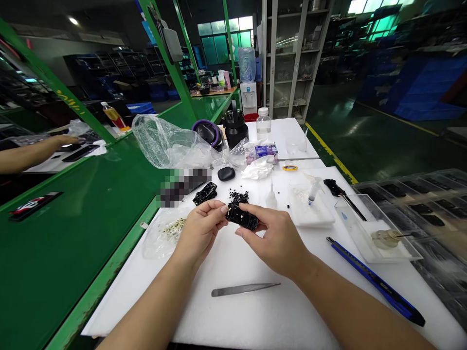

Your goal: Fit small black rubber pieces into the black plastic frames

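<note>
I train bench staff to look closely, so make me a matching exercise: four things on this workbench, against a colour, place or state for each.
Things
1. black part
2. tweezers
3. cutter knife
4. tissue

Descriptions
A. blue and black
B. white and crumpled
C. held in the right hand, the left hand at its end
D. slim and grey

Pairs: 1-C, 2-D, 3-A, 4-B

black housing (243, 218), grey tweezers (244, 289), blue-and-black cutter (377, 282)
</note>
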`<state>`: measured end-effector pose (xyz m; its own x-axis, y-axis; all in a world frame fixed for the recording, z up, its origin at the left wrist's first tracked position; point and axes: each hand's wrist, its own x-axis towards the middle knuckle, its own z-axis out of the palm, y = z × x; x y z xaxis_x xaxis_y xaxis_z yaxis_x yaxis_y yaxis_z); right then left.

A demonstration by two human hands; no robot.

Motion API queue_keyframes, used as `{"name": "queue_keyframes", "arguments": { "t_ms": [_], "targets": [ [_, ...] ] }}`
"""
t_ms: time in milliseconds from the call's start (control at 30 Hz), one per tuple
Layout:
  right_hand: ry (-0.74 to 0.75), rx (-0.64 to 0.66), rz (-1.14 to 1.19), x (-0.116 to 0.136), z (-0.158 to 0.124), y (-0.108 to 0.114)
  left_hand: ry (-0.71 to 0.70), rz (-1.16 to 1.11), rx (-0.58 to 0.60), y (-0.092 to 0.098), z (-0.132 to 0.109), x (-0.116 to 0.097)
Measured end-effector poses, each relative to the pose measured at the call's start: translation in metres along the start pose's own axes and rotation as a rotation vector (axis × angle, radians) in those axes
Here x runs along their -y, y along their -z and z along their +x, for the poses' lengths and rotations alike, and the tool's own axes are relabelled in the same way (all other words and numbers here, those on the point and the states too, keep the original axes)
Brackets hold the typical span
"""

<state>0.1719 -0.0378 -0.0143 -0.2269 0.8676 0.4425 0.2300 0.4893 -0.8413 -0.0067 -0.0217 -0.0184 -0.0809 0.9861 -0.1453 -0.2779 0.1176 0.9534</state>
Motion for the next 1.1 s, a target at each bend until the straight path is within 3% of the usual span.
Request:
{"name": "queue_keyframes", "arguments": {
  "t_ms": [300,500,700,833,1100],
  "targets": [
    [0.006,0.011,-0.003,0.000,0.001,-0.001,-0.159,0.170,-0.087,-0.004,-0.003,0.003],
    [-0.027,-0.005,-0.036,0.000,0.000,-0.003,-0.308,0.614,-0.264,-0.014,-0.011,0.000],
    [-0.020,-0.010,-0.054,-0.001,0.001,-0.003,-0.408,0.829,-0.294,-0.012,-0.013,0.002],
    [-0.018,-0.016,-0.063,0.001,0.001,-0.003,-0.406,0.826,-0.296,-0.008,-0.011,0.004],
    [0.009,0.031,-0.016,0.002,0.001,-0.003,-0.278,0.602,-0.241,-0.011,-0.010,0.000]
  ]
}}
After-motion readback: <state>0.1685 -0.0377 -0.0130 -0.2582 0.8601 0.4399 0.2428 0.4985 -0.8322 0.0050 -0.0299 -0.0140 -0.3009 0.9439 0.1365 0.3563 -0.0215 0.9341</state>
